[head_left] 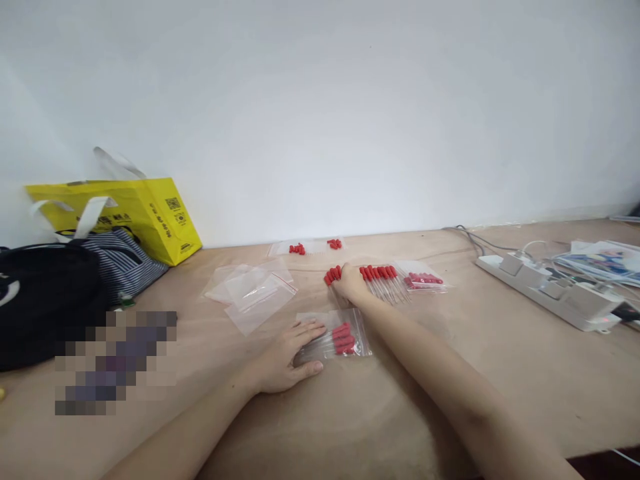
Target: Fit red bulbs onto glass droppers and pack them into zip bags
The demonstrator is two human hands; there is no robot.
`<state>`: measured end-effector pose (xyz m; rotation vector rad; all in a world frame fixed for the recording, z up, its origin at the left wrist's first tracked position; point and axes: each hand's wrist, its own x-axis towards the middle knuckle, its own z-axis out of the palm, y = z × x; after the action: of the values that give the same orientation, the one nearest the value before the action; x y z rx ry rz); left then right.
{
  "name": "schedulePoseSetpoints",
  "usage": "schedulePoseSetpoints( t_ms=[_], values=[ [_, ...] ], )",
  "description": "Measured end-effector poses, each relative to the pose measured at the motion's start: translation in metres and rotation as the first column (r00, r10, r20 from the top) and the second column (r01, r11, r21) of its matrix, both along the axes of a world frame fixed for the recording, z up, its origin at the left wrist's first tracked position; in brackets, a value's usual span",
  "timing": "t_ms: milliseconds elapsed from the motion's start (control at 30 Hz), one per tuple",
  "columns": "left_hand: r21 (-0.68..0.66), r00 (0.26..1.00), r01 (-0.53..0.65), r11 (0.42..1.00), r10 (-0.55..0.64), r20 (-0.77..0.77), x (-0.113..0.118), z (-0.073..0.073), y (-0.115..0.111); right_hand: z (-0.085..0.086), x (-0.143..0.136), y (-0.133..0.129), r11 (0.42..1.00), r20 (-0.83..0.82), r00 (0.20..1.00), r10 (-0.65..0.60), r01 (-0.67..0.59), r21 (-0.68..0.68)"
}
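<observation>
My left hand point(287, 357) lies with fingers spread on the left end of a clear zip bag point(363, 333) that holds several red-handled tools point(344, 339). Beyond it, my right hand point(349, 283) reaches into a row of loose red-handled tools with thin metal shafts point(383, 273); its fingertips are at the handles, partly hidden, and what they grip cannot be made out. To the right of the row lies a filled bag point(425, 281). Flat clear bags point(250, 290) overlap on the left. More bagged red-handled tools point(297, 249) lie by the wall.
A yellow bag point(173, 220), a striped cloth bag point(130, 260) and a black bag point(50, 300) stand at the left. A blurred-out item point(120, 363) lies before them. On the right are a white power strip point(540, 293) with plugs and cables, and papers point(605, 260).
</observation>
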<state>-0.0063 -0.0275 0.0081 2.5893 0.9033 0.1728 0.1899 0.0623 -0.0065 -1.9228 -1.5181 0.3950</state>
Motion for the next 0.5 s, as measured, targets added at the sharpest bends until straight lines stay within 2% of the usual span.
schedulePoseSetpoints(
  t_ms=[333,500],
  values=[
    [-0.002,1.000,0.016,1.000,-0.016,0.018,-0.002,-0.003,0.002,0.005,0.000,0.001,1.000,-0.077,0.997,-0.010,0.012,0.019],
    [-0.005,1.000,0.011,1.000,-0.011,0.008,-0.001,-0.001,0.001,0.010,0.031,-0.021,0.993,-0.180,0.981,0.069,-0.050,0.107]
  ],
)
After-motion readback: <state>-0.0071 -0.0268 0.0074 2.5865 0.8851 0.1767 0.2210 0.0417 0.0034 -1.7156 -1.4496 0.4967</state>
